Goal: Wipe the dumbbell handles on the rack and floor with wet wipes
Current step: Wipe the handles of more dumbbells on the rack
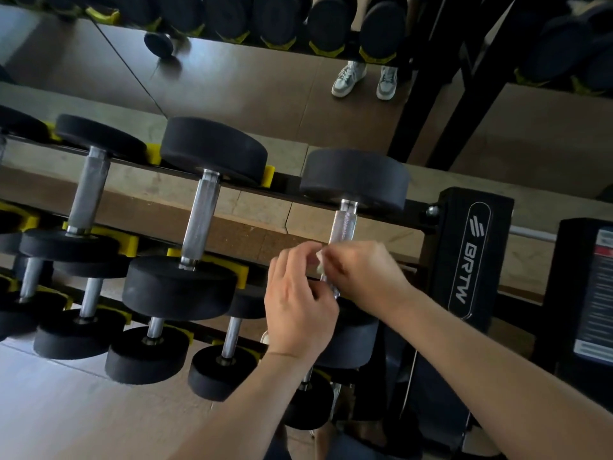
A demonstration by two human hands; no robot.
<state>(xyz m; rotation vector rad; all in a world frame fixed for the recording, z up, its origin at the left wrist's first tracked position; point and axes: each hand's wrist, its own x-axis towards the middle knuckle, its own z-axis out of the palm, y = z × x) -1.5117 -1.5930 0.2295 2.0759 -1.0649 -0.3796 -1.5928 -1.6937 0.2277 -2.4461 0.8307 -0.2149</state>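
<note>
Black round-headed dumbbells with knurled steel handles lie across the tiers of a black rack with yellow cradles (127,242). The rightmost top-tier dumbbell has its handle (345,227) bare in its upper half. My right hand (361,272) and my left hand (297,307) meet in front of that handle's lower half, and both pinch a small crumpled white wet wipe (321,262) between their fingertips. Most of the wipe is hidden by my fingers. Two more top-tier handles (200,217) (89,189) stand free to the left.
The rack's black end post (469,257) marked BRTW stands just right of my hands. A mirror behind the rack reflects dumbbells and a pair of light sneakers (365,79). Lower tiers hold smaller dumbbells (229,356). Wood floor shows at the lower left.
</note>
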